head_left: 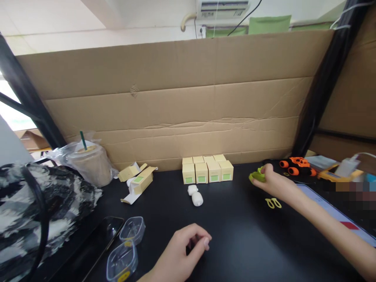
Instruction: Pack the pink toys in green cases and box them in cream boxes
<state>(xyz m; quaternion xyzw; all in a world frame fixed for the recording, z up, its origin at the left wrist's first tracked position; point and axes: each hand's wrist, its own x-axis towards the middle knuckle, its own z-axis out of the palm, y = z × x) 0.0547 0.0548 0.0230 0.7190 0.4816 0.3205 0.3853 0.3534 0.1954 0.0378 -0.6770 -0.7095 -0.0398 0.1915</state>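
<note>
My right hand (273, 182) reaches to the far right of the black table, its fingers closed on a small olive-green case (257, 176). The case looks like a hollow shell; its exact kind is partly hidden by the fingers. Just below that hand lie two yellowish loops (273, 203). In the near middle, my left hand (185, 252) hovers over or rests on the table, fingers curled and thumb tip against them, with nothing visible inside. Beyond it sit two small white rounded cases (197, 199), touching each other, in front of several pale yellow boxes (201, 173).
Opened pale yellow packaging (141, 181) lies at the back left, beside a bagged cup (91, 162). Two clear plastic containers (122, 261) and a black phone (101, 239) are at the near left. An orange toy car (298, 166) and a tablet-like panel (331, 213) lie right. Cardboard (176, 105) walls the back.
</note>
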